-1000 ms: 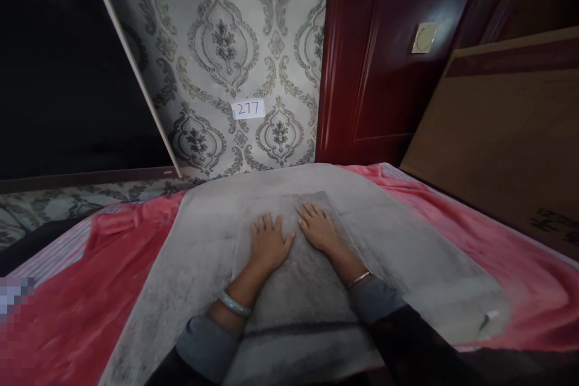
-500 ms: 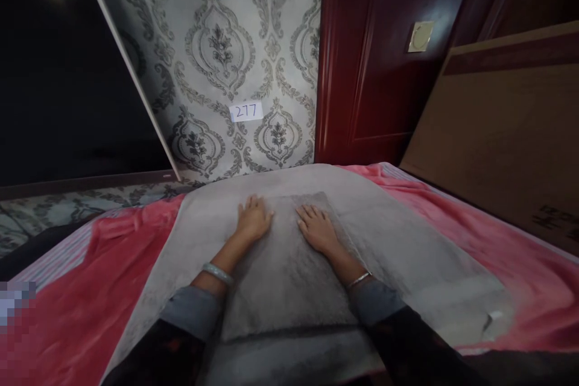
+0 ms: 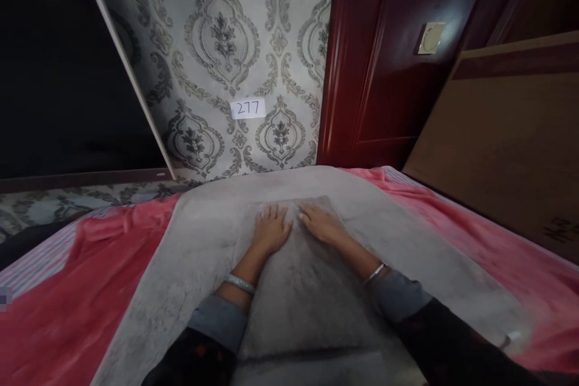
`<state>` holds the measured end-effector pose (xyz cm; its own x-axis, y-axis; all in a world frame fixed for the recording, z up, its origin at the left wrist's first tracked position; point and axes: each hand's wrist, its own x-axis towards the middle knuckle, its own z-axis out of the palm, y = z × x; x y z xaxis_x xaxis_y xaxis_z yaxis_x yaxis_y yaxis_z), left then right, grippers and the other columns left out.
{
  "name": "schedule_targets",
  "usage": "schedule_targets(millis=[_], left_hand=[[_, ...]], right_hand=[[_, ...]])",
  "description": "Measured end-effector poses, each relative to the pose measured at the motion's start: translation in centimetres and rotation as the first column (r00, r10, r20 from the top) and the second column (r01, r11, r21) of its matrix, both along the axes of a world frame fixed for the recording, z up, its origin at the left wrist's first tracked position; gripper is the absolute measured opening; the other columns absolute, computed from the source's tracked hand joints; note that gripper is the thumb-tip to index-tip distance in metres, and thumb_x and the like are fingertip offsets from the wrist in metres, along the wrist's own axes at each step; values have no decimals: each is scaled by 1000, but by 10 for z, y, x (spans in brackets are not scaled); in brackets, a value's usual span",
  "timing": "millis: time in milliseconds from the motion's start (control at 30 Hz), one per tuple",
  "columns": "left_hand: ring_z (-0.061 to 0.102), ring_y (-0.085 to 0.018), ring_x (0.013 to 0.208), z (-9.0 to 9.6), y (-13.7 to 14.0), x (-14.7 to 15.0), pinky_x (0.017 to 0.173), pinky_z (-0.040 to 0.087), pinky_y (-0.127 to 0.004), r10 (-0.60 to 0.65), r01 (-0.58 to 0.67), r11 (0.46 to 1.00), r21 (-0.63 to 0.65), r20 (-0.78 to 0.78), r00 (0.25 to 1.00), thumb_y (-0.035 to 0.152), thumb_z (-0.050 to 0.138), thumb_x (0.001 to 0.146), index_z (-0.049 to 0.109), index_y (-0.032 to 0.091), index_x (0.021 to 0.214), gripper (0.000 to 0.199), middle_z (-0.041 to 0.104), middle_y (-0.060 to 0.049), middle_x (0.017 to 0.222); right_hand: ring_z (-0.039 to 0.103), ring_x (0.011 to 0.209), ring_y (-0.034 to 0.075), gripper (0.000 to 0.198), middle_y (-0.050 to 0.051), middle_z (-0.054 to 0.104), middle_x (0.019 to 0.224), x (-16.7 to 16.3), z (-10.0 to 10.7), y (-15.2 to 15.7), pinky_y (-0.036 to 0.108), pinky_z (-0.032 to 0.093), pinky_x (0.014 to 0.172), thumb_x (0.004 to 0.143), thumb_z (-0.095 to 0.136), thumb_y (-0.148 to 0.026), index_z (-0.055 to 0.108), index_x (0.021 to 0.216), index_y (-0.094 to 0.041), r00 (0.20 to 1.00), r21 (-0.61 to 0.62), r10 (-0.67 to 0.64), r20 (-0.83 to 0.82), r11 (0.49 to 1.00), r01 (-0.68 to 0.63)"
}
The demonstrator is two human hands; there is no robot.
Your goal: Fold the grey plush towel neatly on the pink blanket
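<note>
Grey fleece (image 3: 307,295) under flat, outstretched, empty hands (image 3: 272,230) (image 3: 323,226), pink blanket (image 3: 99,277) beneath, patterned wallpaper (image 3: 224,66) beyond

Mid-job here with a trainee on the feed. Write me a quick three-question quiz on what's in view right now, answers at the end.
1. Multiple choice: what lies under both the left hand and the right hand?
A. grey fabric
B. pink blanket
C. cardboard box

2. True or false: the left wrist's bangle is wider than the right wrist's bracelet.

3. Short answer: what number is written on the white card on the patterned wall?

Key: 1. A. 2. True. 3. 277.
</note>
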<state>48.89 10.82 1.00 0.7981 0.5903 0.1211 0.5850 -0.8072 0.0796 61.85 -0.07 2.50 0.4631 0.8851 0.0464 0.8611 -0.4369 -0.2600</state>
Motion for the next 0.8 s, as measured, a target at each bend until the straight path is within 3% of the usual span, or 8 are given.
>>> schedule_targets(millis=[133, 300, 500, 800], left_hand=[[22, -31, 151, -3, 2, 1, 120, 21, -58, -4, 3, 1000, 0, -7, 1000, 49, 26, 100, 33, 24, 155, 61, 27, -11, 164], [22, -31, 151, -4, 4, 1, 120, 20, -56, 22, -22, 1000, -18, 1, 1000, 53, 26, 99, 34, 23, 155, 64, 28, -12, 163], [21, -32, 152, 3, 16, -8, 121, 17, -55, 171, -172, 984, -38, -46, 984, 56, 23, 98, 33, 14, 155, 71, 28, -17, 163], [16, -29, 153, 2, 35, -31, 119, 21, -58, 321, -327, 943, -62, -85, 943, 55, 19, 97, 27, 11, 156, 74, 19, -16, 165]], right_hand=[[19, 151, 30, 54, 5, 27, 164, 10, -2, 13, 57, 17, 118, 104, 29, -41, 35, 156, -27, 993, 51, -20, 114, 999, 14], [24, 150, 29, 56, 4, 26, 164, 13, -22, 16, 55, 20, 119, 104, 28, -45, 31, 157, -29, 999, 12, -16, 50, 1000, 16], [23, 150, 28, 56, 3, 26, 164, 15, -23, 16, 54, 19, 119, 104, 28, -45, 31, 157, -29, 999, 15, -19, 51, 1000, 19], [25, 149, 30, 56, 4, 28, 164, 13, -24, 17, 55, 21, 118, 103, 28, -45, 33, 157, -29, 999, 37, -14, 32, 999, 13]])
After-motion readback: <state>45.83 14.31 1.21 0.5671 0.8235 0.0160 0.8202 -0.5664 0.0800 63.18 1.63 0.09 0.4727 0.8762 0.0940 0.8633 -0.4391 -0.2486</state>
